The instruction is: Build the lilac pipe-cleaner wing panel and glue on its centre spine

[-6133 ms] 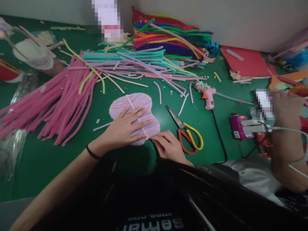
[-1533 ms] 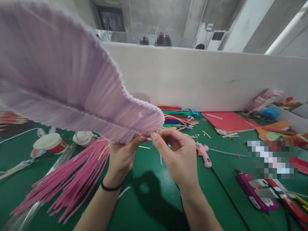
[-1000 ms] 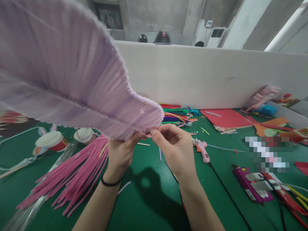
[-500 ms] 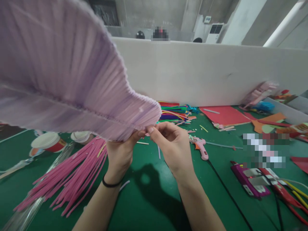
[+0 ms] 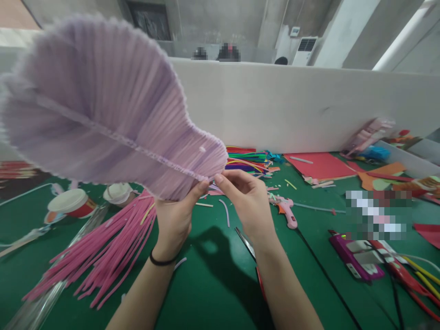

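Note:
A large lilac wing-shaped panel (image 5: pixel 103 105) made of many pipe cleaners laid side by side is raised in front of me, above the green table (image 5: pixel 213 284). My left hand (image 5: pixel 175 215) grips its lower narrow end from below, thumb against the edge. My right hand (image 5: pixel 245 204) pinches the same corner with thumb and forefinger, right where the central spine ends. Both hands are closed on the panel.
A bundle of pink pipe cleaners (image 5: pixel 103 247) lies at the left, with two paper cups (image 5: pixel 72 204) behind it. Scissors (image 5: pixel 249 250) lie under my right wrist. A pink glue gun (image 5: pixel 285 211), coloured pipe cleaners (image 5: pixel 250 162), red felt sheets (image 5: pixel 319 167) and a purple device (image 5: pixel 357 261) sit to the right. A white partition (image 5: pixel 302 110) backs the table.
The panel was flat on the table under both hands; now it is lifted before me. Over the last second it has tipped back, showing its whole outline, with both hands holding the corner.

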Demonstrator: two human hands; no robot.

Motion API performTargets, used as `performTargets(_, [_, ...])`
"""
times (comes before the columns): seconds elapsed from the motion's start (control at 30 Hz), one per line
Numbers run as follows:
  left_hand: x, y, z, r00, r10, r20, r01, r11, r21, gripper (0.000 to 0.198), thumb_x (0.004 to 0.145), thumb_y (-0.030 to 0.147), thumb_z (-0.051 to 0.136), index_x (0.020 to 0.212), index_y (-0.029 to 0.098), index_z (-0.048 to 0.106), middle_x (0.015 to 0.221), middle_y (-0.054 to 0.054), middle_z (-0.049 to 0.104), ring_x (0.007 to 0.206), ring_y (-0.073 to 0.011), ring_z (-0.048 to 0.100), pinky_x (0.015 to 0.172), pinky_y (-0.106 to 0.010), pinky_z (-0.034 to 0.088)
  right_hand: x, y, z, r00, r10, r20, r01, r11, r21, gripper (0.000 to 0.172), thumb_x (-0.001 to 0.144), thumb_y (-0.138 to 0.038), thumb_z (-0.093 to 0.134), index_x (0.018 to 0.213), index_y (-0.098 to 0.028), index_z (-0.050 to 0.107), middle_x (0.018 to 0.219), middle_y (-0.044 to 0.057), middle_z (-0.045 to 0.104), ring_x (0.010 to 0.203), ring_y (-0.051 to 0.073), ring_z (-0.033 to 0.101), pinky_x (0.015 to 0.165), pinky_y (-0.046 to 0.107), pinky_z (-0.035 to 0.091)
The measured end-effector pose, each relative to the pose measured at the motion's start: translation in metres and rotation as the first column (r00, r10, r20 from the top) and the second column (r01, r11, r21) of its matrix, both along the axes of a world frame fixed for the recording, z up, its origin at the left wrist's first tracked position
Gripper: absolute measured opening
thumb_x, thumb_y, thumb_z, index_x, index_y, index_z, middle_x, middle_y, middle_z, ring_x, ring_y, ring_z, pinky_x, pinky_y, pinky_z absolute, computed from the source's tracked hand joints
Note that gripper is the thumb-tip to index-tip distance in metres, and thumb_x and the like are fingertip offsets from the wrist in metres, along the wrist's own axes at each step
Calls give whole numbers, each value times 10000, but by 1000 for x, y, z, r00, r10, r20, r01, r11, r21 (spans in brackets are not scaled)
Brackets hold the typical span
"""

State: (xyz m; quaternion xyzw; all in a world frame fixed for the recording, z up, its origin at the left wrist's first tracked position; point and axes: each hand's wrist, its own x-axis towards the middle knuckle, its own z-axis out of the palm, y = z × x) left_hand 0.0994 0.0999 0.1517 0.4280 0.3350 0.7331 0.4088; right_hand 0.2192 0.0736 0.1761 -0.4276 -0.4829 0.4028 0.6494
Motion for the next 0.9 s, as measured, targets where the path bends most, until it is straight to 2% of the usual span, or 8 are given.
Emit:
performTargets(0.07, [1,0,-1,1000,2,2,-2,1000,-13,300,600,192,861,871,203,733,815,7,746,744,-175,705,719,-309,595,0,2,-2,998,36,-43,-37,999,-27,181,751,-365,746,839,-210,717,802,0,697,744,134,620,707,269,498])
performTargets(0.2, [2,0,-2,1000,18,9,-18,1000,-2,281,582,192,875,827,172,738,769,-3,739,682,-161,697,663,-283,593,2,3,-2,989,86,-118,-93,994,-58,165,725,-354,764,781,-211,704,757,-21,671,725,122,601,705,253,476])
performTargets(0.47, [6,0,-6,998,55,-26,-55,998,17,285,564,191,879,798,149,722,743,-6,719,694,-167,692,655,-283,587,4,4,-2,988,91,-127,-102,991,-86,92,739,-280,708,716,-199,672,695,-39,637,685,105,577,707,245,463])
performTargets(0.57, [6,0,-3,1000,0,-1,0,1000,18,270,581,174,867,800,153,711,732,2,714,654,-150,679,616,-261,575,5,5,-2,986,106,-129,-116,990,-78,108,734,-293,717,771,-196,688,750,-26,670,716,112,602,715,249,478])
performTargets(0.73, [5,-1,5,992,-94,86,98,994,-44,345,605,161,853,913,164,697,791,5,722,691,-147,692,634,-248,579,6,4,-2,998,-22,50,23,1000,-12,167,756,-328,730,839,-183,718,801,11,718,732,132,639,704,265,504])
performTargets(0.9, [4,1,3,996,-69,47,72,996,-47,363,608,187,856,929,148,690,816,-19,725,716,-161,699,650,-260,580,3,2,0,969,-150,198,149,989,20,127,779,-284,705,834,-175,744,789,25,744,716,139,667,694,269,525])
